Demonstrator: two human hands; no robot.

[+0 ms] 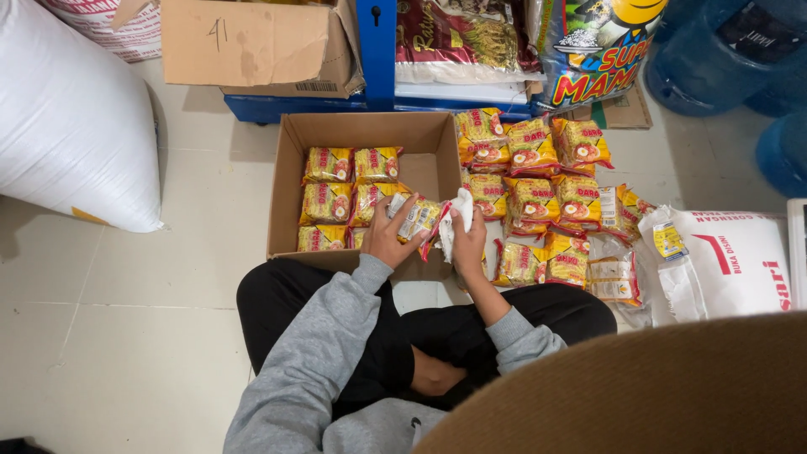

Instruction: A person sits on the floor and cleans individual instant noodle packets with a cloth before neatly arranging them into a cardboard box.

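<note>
1. While the person sits cross-legged on the tiled floor (151,336), the left hand (384,238) is closed around a noodle packet (418,218), held over the front right corner of the open cardboard box (283,181)
2. Right hand (468,244): fingers curled around a white cloth (458,212), which is pressed against the right end of the same noodle packet; the packet lies tilted between the two hands
3. Cardboard box: flaps open, standing on the floor just in front of the person's knees; its left half holds packed noodle packets (340,197) in rows, yellow and red, lying flat; its right half shows bare cardboard
4. Loose noodle packets (538,197): a spread of the same yellow and red packs on the floor just to the right of the box, some overlapping
5. White sack (67,118): large and full, resting on the floor well to the left of the box
6. White bag (740,261): lying flat at the right edge of the loose packets, with red print
7. Second cardboard box (252,42): behind the open box, beside a blue rack (378,50)
8. Blue water jugs (723,59): upper right corner, well apart from the hands
</note>
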